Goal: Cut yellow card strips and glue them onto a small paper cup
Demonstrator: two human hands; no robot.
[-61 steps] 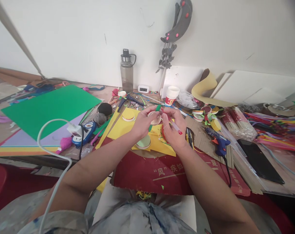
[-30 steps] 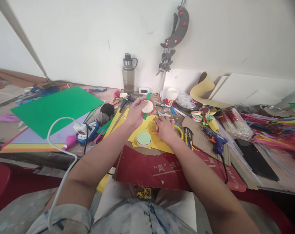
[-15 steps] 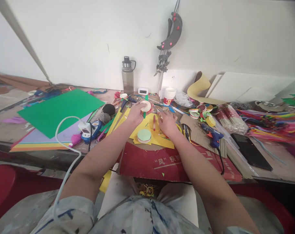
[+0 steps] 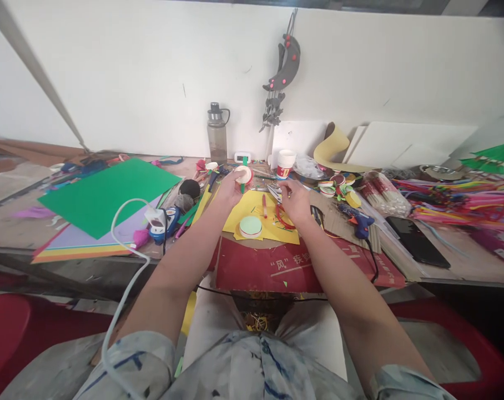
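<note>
My left hand (image 4: pixel 232 189) grips a small round disc (image 4: pixel 244 175) with a pale face and a red rim. Green strips stick out above and below it. My right hand (image 4: pixel 296 200) is curled closed over the yellow paper's right side; what its fingers pinch is too small to make out. Just left of those fingers are silver metal blades (image 4: pixel 273 193), and I cannot tell whether they touch. A second disc with a light green top (image 4: pixel 250 226) lies on the yellow paper (image 4: pixel 235 214). A red pen (image 4: pixel 264 205) and a red loop (image 4: pixel 283 218) lie nearby.
A red board (image 4: pixel 256 266) lies under the yellow paper. A paper cup (image 4: pixel 286 162) and a bottle (image 4: pixel 217 133) stand behind. To the right are a glue gun (image 4: pixel 362 225) and a phone (image 4: pixel 418 241); green sheets (image 4: pixel 110 191) and a cabled power adapter (image 4: pixel 155 220) are left.
My right hand has gone from spread fingers low over the paper to a closed, slightly raised pinch. The left hand still holds the disc, now tilted a little. The camera view has shifted.
</note>
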